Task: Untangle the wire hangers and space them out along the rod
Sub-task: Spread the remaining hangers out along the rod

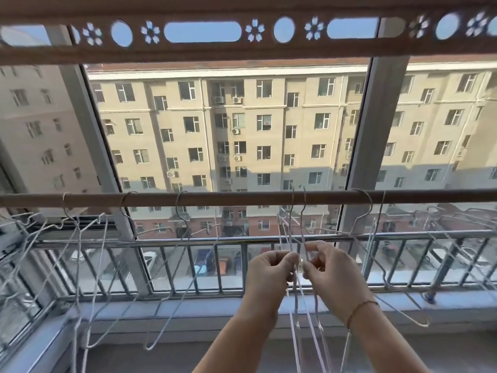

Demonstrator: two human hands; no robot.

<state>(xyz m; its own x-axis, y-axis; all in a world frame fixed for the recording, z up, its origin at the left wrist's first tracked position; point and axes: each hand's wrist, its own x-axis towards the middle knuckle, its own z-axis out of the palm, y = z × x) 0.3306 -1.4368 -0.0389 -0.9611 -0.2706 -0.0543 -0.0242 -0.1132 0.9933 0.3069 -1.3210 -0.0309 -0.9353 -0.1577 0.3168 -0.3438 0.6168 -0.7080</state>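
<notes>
Both hands are working close together just below the brown wooden rod [242,198]: our left hand [269,267] is pinching thin wires between thumb and fingers, and our right hand [326,265], with a thin cord bracelet [360,309] at the wrist, is pinching the neighbouring strands, so the two are nearly touching at the fingertips. What we are gripping is the knotted bunch of pale wire hangers [298,227], whose two hooks are sitting side by side on the rod just above our hands, while their lower loops are dangling past our forearms. Further left, three more thin wire hangers [183,211] are already hanging apart from one another along the rod (their frames are still overlapping lower down), and another hooked hanger [365,208] is sitting to the right, near the grey window frame [376,125].

We are judging this as the untangling step, midway through the task. Next we are needing to ease the crossed wires apart sideways without lifting either hook off, then slide the freed pair away from each other into the bare stretch of rod. Exactly which strand is crossing which is too fine to tell.
</notes>
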